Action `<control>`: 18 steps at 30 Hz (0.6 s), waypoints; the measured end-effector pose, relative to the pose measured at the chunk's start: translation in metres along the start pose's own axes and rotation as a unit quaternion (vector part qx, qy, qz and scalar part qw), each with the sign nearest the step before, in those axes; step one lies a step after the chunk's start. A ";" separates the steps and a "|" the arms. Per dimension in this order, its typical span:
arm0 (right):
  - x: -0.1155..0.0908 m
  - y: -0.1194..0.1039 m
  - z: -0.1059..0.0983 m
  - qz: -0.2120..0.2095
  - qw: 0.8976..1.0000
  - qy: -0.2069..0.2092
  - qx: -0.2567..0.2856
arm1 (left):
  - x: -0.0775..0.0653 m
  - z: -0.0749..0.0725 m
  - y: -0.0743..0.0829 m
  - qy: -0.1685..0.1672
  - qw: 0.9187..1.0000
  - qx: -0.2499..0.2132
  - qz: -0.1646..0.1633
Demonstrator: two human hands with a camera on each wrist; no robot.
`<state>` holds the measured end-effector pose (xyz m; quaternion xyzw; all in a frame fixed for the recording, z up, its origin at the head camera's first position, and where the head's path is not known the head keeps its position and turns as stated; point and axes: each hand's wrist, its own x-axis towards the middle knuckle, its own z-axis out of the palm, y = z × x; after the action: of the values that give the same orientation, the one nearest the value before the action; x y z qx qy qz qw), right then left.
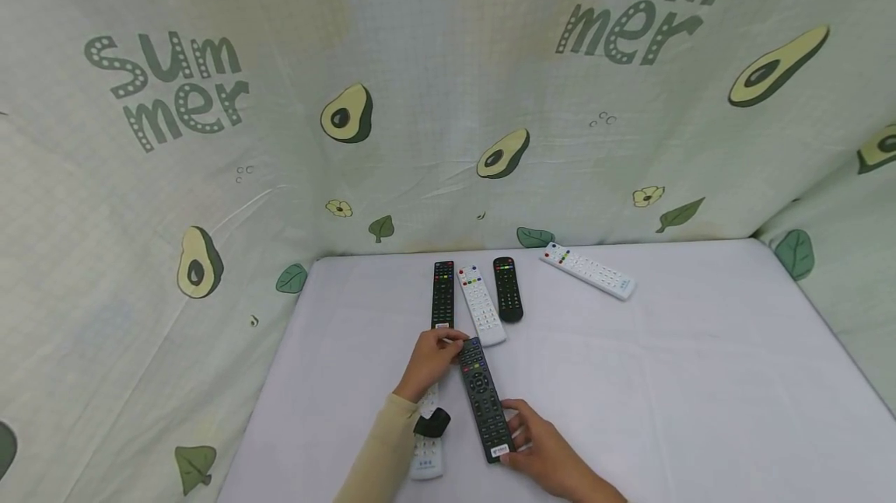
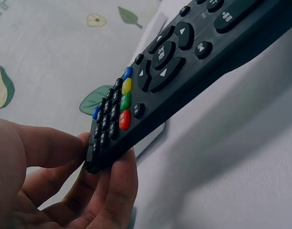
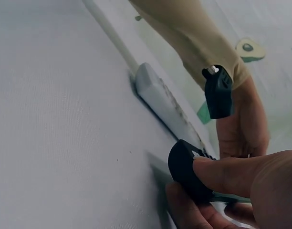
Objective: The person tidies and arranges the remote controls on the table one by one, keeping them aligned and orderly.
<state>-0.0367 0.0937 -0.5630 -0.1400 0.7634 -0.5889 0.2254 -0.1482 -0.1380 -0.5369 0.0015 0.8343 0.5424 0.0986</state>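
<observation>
A black remote control (image 1: 483,402) with coloured buttons is held between both hands, raised over the white tabletop, its shadow showing below in the left wrist view. My left hand (image 1: 430,361) pinches its far end between thumb and fingers, near the red, green, yellow and blue keys (image 2: 126,98). At the near end, with the white label, my right hand (image 1: 542,452) grips the remote, thumb on top and fingers beneath (image 3: 189,210). A white remote (image 1: 427,460) lies under my left forearm, partly hidden by the sleeve and a black wrist camera (image 1: 432,423).
Beyond my hands lie a slim black remote (image 1: 443,293), a white remote (image 1: 481,305) and a round-ended black remote (image 1: 507,289), side by side. Another white remote (image 1: 588,271) lies slanted at the back edge. An avocado-print cloth (image 1: 420,44) hangs behind the white table (image 1: 700,378).
</observation>
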 end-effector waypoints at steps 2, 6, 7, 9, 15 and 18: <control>0.001 -0.002 0.003 0.003 1.000 -0.006 0.003 | 0.000 -0.002 -0.001 0.000 1.000 0.010 0.002; 0.004 -0.006 0.009 0.020 1.000 -0.012 0.016 | -0.001 -0.004 -0.003 0.001 0.999 0.039 0.001; 0.005 -0.007 0.011 0.025 0.999 -0.012 0.020 | -0.001 -0.004 -0.003 0.001 0.999 0.051 0.001; 0.006 -0.008 0.015 0.029 0.999 -0.015 0.028 | -0.002 -0.005 -0.004 0.001 0.998 0.069 -0.002; 0.010 -0.007 0.024 0.019 0.999 -0.028 0.038 | -0.005 -0.004 -0.004 -0.002 0.993 0.118 -0.017; 0.011 -0.008 0.027 0.015 0.999 -0.029 0.033 | -0.006 -0.003 -0.004 -0.002 0.992 0.123 -0.020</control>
<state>-0.0328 0.0635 -0.5625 -0.1378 0.7385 -0.6061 0.2613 -0.1422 -0.1430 -0.5386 -0.0023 0.8943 0.4338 0.1103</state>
